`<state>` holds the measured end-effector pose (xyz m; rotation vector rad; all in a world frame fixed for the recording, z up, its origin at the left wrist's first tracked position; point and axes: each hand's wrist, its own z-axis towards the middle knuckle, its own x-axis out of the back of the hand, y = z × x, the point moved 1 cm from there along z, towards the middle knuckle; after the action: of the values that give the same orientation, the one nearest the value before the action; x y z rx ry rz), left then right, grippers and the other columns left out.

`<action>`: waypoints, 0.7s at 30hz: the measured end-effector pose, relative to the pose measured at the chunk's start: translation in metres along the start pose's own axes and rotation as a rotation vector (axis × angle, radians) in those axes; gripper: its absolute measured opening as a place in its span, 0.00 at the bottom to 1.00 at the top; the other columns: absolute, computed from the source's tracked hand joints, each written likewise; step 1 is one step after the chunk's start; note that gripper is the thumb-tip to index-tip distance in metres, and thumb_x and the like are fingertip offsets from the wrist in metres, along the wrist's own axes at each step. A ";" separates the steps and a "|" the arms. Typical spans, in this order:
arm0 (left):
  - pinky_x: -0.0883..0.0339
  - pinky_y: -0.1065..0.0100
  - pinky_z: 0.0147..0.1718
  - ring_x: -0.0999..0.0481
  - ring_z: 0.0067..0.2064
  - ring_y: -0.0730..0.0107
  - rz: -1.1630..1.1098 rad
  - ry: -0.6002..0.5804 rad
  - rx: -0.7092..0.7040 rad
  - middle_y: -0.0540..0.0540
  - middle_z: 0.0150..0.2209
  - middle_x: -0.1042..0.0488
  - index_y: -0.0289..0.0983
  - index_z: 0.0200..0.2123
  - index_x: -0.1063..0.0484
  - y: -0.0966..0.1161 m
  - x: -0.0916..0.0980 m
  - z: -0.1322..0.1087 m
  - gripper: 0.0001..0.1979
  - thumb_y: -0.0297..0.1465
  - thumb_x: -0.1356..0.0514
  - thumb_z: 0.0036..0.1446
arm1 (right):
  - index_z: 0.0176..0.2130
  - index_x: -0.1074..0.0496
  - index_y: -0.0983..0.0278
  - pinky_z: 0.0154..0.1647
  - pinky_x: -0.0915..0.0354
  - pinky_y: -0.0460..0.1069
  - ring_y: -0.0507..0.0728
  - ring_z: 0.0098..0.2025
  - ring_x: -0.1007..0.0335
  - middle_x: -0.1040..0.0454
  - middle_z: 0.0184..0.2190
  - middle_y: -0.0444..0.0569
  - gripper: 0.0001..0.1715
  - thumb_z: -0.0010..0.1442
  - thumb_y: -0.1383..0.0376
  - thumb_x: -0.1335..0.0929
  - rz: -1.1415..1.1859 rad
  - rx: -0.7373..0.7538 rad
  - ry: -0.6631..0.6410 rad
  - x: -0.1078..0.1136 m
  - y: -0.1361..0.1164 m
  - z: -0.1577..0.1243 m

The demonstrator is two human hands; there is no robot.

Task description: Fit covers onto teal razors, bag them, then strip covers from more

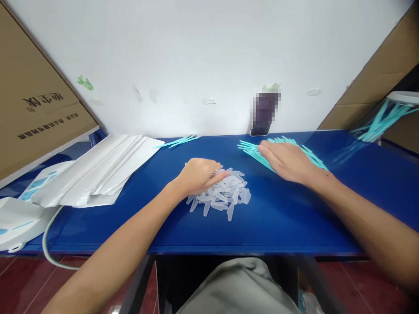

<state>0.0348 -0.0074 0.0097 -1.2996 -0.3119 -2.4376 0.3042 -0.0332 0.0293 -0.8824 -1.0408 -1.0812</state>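
My left hand (203, 175) lies over the near side of a loose heap of small translucent plastic pieces (225, 192), flat tapered tabs in the middle of the blue table. Its fingers are curled together and the thumb points right; what lies under them is hidden. Further right and back, my right hand (288, 160) is closed down over a spread bundle of thin turquoise sticks (257, 158), with the thumb along its left side. Most of its fingertips are out of sight. Sticks show on both sides of that hand.
White plastic bags (98, 174) lie stacked at the left, beside a white device (22, 222) with a cable. A few turquoise sticks (181, 141) are near the wall. A phone (264, 113) leans there. A clear tub (382, 117) of sticks lies far right. Cardboard boxes (39, 96) flank the table.
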 end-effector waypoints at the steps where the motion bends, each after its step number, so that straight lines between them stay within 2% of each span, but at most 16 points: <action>1: 0.52 0.69 0.24 0.39 0.21 0.73 0.028 -0.065 0.008 0.50 0.19 0.34 0.36 0.21 0.37 0.000 -0.001 0.000 0.30 0.44 0.56 0.73 | 0.34 0.34 0.61 0.29 0.49 0.50 0.58 0.29 0.34 0.26 0.30 0.51 0.28 0.73 0.51 0.50 -0.022 -0.027 -0.023 -0.001 0.003 0.000; 3: 0.54 0.67 0.24 0.36 0.22 0.71 0.089 -0.157 0.054 0.47 0.21 0.30 0.36 0.21 0.34 -0.001 -0.002 0.000 0.31 0.43 0.60 0.73 | 0.39 0.30 0.62 0.32 0.45 0.51 0.61 0.34 0.29 0.23 0.37 0.55 0.29 0.72 0.51 0.50 -0.086 -0.139 -0.102 -0.001 0.011 0.001; 6: 0.57 0.66 0.24 0.33 0.24 0.68 0.183 -0.226 0.148 0.45 0.24 0.28 0.36 0.23 0.31 -0.003 -0.001 -0.001 0.30 0.40 0.61 0.72 | 0.44 0.28 0.65 0.39 0.38 0.55 0.67 0.43 0.26 0.23 0.46 0.62 0.31 0.72 0.53 0.50 -0.167 -0.347 -0.250 0.003 0.026 0.002; 8: 0.58 0.66 0.24 0.33 0.25 0.67 0.207 -0.248 0.189 0.45 0.24 0.28 0.36 0.25 0.30 -0.004 0.000 -0.002 0.27 0.38 0.59 0.71 | 0.50 0.29 0.67 0.45 0.36 0.59 0.71 0.48 0.26 0.24 0.50 0.67 0.33 0.72 0.53 0.51 -0.180 -0.423 -0.291 0.008 0.033 0.002; 10: 0.57 0.66 0.25 0.33 0.26 0.67 0.184 -0.248 0.220 0.46 0.26 0.27 0.36 0.29 0.30 -0.006 0.001 -0.004 0.23 0.38 0.57 0.70 | 0.60 0.34 0.68 0.47 0.36 0.61 0.73 0.51 0.27 0.27 0.54 0.71 0.34 0.72 0.53 0.52 -0.176 -0.460 -0.288 0.013 0.036 0.001; 12: 0.53 0.66 0.26 0.32 0.28 0.67 0.116 -0.205 0.261 0.47 0.28 0.27 0.37 0.35 0.29 -0.008 0.003 -0.005 0.20 0.41 0.54 0.69 | 0.68 0.44 0.65 0.47 0.37 0.62 0.74 0.51 0.27 0.28 0.55 0.73 0.34 0.72 0.53 0.51 -0.159 -0.482 -0.276 0.016 0.037 0.000; 14: 0.46 0.66 0.29 0.30 0.31 0.65 0.026 -0.120 0.312 0.47 0.31 0.27 0.36 0.41 0.30 -0.012 0.004 -0.007 0.20 0.45 0.53 0.68 | 0.70 0.49 0.64 0.46 0.37 0.61 0.74 0.50 0.27 0.28 0.54 0.74 0.35 0.72 0.53 0.50 -0.133 -0.504 -0.270 0.016 0.036 0.000; 18: 0.36 0.62 0.40 0.28 0.38 0.62 -0.081 0.053 0.415 0.46 0.35 0.27 0.37 0.54 0.33 -0.033 0.004 -0.013 0.24 0.47 0.56 0.71 | 0.67 0.44 0.64 0.45 0.37 0.60 0.72 0.50 0.27 0.28 0.55 0.71 0.31 0.72 0.56 0.50 -0.136 -0.492 -0.264 0.012 0.039 0.000; 21: 0.35 0.55 0.52 0.28 0.49 0.55 0.055 0.109 0.554 0.39 0.46 0.25 0.37 0.61 0.35 -0.061 0.003 -0.021 0.25 0.43 0.57 0.72 | 0.66 0.39 0.62 0.45 0.37 0.59 0.71 0.53 0.28 0.31 0.59 0.68 0.30 0.72 0.57 0.49 -0.180 -0.469 -0.268 0.008 0.041 0.001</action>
<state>-0.0079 0.0400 -0.0008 -0.9141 -0.8374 -2.1412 0.3452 -0.0242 0.0343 -1.3570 -1.1208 -1.4184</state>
